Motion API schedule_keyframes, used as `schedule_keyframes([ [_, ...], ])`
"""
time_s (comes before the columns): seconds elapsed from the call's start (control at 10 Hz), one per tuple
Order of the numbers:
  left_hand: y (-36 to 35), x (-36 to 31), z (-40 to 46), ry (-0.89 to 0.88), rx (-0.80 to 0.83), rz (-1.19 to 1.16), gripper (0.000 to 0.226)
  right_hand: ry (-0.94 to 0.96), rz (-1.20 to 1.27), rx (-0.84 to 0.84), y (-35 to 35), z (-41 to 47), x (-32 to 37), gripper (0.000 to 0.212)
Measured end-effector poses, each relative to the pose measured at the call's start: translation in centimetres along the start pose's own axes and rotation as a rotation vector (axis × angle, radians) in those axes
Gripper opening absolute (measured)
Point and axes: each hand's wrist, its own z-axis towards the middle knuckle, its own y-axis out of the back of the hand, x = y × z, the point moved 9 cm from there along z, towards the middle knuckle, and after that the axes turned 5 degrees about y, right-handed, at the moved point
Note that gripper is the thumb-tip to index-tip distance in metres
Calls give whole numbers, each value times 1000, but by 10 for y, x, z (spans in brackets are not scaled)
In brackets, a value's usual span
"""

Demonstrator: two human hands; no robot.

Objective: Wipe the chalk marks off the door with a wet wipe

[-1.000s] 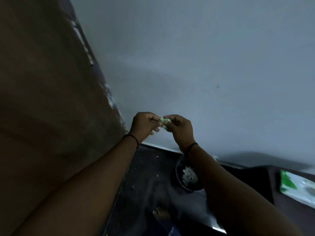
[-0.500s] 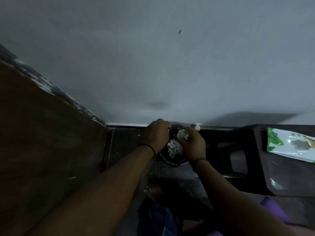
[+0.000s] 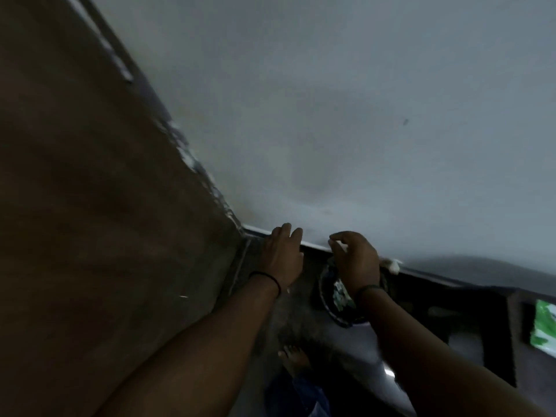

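A person's two bare hands reach out over a dim floor (image 3: 301,326) where a brown wooden door (image 3: 105,206) at nine o'clock meets a pale grey wall (image 3: 361,115). The left hand (image 3: 282,257), with a dark band at the wrist, has its fingers straight and released, grasping nothing. The right hand (image 3: 356,260), at three o'clock of it, hangs above a dark round bin (image 3: 334,291) with crumpled scraps inside; its fingers are loosely curled, and whether they pinch anything cannot be told through the blur. A green-and-white wet wipe pack (image 3: 544,328) lies on a dark desk (image 3: 517,356) at the far right edge. A bare foot (image 3: 293,358) shows at six o'clock.
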Motion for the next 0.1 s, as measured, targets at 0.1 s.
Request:
schedule_keyframes([
  [0.1, 59, 43, -29, 91, -179, 47, 63, 206, 15, 39, -14, -7, 79, 7],
])
